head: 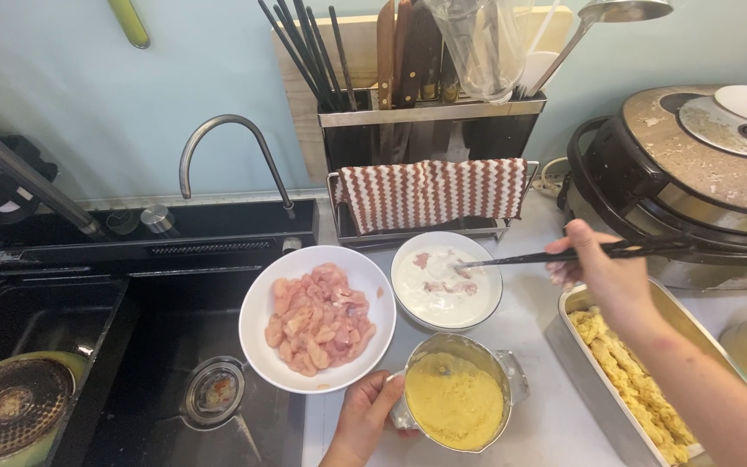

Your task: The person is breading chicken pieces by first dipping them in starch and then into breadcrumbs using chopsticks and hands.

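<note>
Pale kitchen counter (pixel 555 424) beside black sink (pixel 166 346). My left hand (pixel 363 415) grips round steel crumb pot (pixel 456 402), steadying it; right hand (pixel 603 272) pinches black chopsticks (pixel 564 255), tips dipping meat in white batter bowl (pixel 447 281).

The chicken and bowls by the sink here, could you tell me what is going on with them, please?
A person is working at the counter beside the sink. The right hand holds dark chopsticks, whose tips reach into a white bowl of pale batter with a few meat pieces in it. The left hand grips a metal cup of yellow crumbs. A white bowl of raw chicken pieces sits to the left, and a metal tray on the right holds crumb-coated pieces.
</note>
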